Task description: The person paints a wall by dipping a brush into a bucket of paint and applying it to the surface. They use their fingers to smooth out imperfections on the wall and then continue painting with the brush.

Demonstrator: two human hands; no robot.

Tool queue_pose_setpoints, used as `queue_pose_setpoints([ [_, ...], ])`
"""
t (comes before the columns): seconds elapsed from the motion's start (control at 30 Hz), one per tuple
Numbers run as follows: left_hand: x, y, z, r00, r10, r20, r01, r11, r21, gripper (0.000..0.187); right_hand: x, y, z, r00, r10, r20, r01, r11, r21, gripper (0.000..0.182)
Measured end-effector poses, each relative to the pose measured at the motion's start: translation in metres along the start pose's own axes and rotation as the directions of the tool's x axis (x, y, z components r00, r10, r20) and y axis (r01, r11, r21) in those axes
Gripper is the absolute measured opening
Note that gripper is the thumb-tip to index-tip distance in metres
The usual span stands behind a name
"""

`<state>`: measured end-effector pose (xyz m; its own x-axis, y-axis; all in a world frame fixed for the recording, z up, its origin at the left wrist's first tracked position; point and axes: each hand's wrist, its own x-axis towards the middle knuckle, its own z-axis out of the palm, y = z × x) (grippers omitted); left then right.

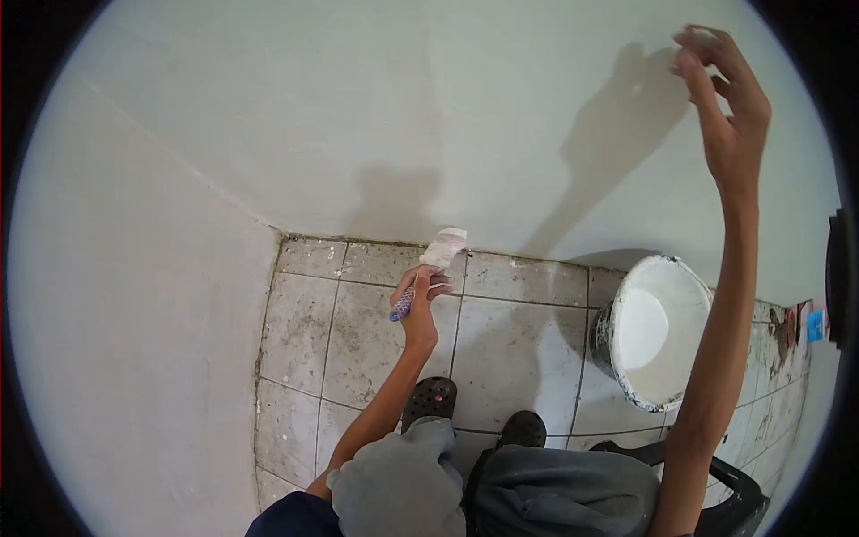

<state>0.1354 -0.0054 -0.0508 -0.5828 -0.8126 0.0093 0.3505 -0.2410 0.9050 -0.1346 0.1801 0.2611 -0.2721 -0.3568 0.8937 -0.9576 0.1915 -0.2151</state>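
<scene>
My left hand [421, 291] is closed around a flat paintbrush [445, 247] with a blue and purple patterned handle. Its white-coated head points up toward the foot of the wall. High at the right, my right hand [729, 112] is raised close to the pale wall [510, 116], with curled fingers and the thumb near them. Something whitish shows at those fingertips, too small and blurred to name. Below the right forearm stands a paint-splashed bucket [617, 349] with white material inside; the forearm covers part of its right side.
Dirty white floor tiles [514, 345] meet the walls along a stained edge. A second wall [143, 313] rises at the left. My knees and dark clogs [429, 400] are at the bottom. A black chair part [738, 492] lies at lower right, and a dark object [837, 277] at the right edge.
</scene>
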Motion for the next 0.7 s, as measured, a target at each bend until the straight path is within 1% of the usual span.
queue_pose_setpoints([
  [0.07,0.007,-0.006,-0.007,0.998,0.048,-0.036,-0.047,0.998,0.043,0.023,0.000,0.012,-0.010,0.996,-0.078,0.050,0.085,0.985,-0.148,0.027],
  [0.1,0.010,-0.009,-0.011,0.997,0.065,-0.043,-0.062,0.996,0.065,0.022,-0.001,0.012,-0.013,0.998,-0.005,0.066,0.016,0.985,-0.169,0.027],
  [0.2,0.018,-0.020,-0.020,0.996,0.088,-0.034,-0.083,0.989,0.125,0.020,-0.003,0.018,-0.014,0.989,0.006,0.148,0.010,0.994,-0.106,0.032],
  [0.23,0.021,-0.024,-0.022,0.995,0.093,-0.027,-0.088,0.986,0.143,0.020,-0.003,0.021,-0.013,0.990,0.015,0.137,0.010,0.984,-0.177,0.045],
  [0.33,0.034,-0.037,-0.025,0.989,0.147,0.033,-0.151,0.950,0.272,0.018,-0.001,0.015,-0.016,0.983,0.045,0.176,-0.022,0.991,-0.130,0.045],
  [0.37,0.038,-0.041,-0.024,0.988,0.154,0.021,-0.154,0.956,0.251,0.016,-0.002,0.017,-0.017,0.981,0.054,0.187,-0.026,0.988,-0.150,0.045],
  [0.43,0.045,-0.018,-0.006,0.986,0.169,-0.003,-0.165,0.964,0.210,0.012,-0.004,0.022,-0.020,0.976,0.072,0.207,-0.033,0.982,-0.189,0.045],
  [0.53,0.051,0.043,0.024,0.961,0.273,0.030,-0.273,0.938,0.212,0.013,-0.004,0.018,-0.017,0.978,0.100,0.185,-0.066,0.981,-0.184,0.047],
  [0.63,0.055,0.097,0.048,0.896,0.429,0.118,-0.441,0.891,0.110,0.020,-0.005,0.017,-0.017,0.977,0.119,0.179,-0.086,0.979,-0.185,0.047],
  [0.7,0.052,0.124,0.058,0.819,0.553,0.157,-0.568,0.818,0.084,0.020,-0.005,0.018,-0.017,0.978,0.105,0.181,-0.069,0.978,-0.197,0.047],
])
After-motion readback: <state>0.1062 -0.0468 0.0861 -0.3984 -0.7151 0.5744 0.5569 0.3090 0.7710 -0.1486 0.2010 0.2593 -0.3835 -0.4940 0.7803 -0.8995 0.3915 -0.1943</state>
